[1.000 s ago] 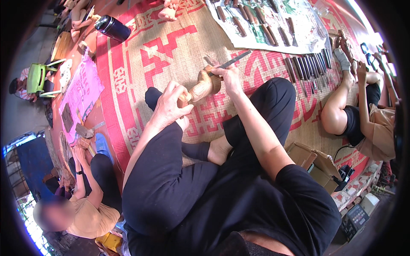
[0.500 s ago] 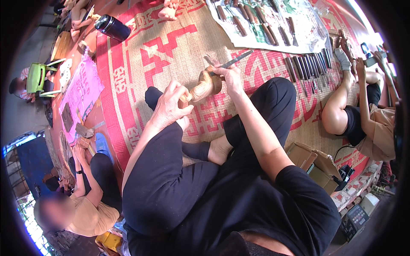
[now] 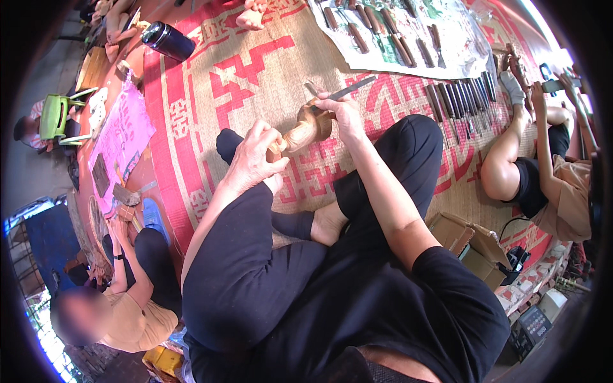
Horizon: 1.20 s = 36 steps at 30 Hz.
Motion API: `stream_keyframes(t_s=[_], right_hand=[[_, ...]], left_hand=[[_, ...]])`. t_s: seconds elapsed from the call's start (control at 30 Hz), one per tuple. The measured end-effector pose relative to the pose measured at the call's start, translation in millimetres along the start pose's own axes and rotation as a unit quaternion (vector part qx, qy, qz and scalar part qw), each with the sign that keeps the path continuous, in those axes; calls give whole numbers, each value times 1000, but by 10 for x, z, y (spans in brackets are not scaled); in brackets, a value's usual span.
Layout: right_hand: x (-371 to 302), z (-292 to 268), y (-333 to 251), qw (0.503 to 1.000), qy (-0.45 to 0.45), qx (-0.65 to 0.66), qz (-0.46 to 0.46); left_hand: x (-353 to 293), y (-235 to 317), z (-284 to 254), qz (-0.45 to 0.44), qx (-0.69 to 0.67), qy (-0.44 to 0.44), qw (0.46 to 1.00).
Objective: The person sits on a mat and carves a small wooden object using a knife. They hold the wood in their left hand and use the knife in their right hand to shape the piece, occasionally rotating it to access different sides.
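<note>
A pale, curved wood carving (image 3: 300, 135) is held up above my crossed legs, over the woven mat. My left hand (image 3: 255, 156) is closed around its near left end, thumb and fingers pinching the wood. My right hand (image 3: 345, 117) grips a flat dark metal file (image 3: 356, 87) that lies against the carving's far upper part. The file's free end sticks out beyond my fingers to the upper right. My fingers partly hide the contact between file and wood.
Wood-handled carving tools (image 3: 399, 45) lie on a white sheet ahead, with a row of chisels (image 3: 463, 99) beside it. A black flask (image 3: 168, 41) lies far left. An open cardboard box (image 3: 479, 258) is at my right. People sit left (image 3: 137, 319) and right (image 3: 565, 191).
My right hand and the file have shifted slightly toward the lower left along the carving. My left hand has stayed nearly still, keeping its grip.
</note>
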State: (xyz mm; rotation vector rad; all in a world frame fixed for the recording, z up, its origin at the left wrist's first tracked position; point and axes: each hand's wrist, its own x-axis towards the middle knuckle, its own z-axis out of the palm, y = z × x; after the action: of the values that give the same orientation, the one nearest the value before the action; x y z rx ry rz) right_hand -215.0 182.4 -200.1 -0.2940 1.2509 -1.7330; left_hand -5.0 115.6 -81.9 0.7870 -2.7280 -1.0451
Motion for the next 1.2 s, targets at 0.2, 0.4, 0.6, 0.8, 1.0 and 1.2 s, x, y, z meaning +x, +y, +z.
stream_keyframes(t_s=[0.2, 0.4, 0.6, 0.8, 1.0, 1.2], right_hand=[[29, -18, 6, 999, 20, -43, 11], [-25, -15, 0, 999, 30, -16, 15], [-45, 87, -69, 1000, 13, 15, 17], [3, -35, -55, 999, 33, -24, 36], [-32, 93, -77, 999, 4, -35, 14], [56, -64, -3, 999, 43, -12, 11]], left_hand=[[-4, -2, 4, 5, 1, -2, 1000], [-10, 19, -8, 0, 7, -7, 1000], [0, 1, 0, 5, 3, -7, 1000], [-1, -1, -22, 8, 8, -12, 1000], [-5, 15, -6, 2, 16, -13, 1000], [3, 3, -6, 16, 25, -17, 999]])
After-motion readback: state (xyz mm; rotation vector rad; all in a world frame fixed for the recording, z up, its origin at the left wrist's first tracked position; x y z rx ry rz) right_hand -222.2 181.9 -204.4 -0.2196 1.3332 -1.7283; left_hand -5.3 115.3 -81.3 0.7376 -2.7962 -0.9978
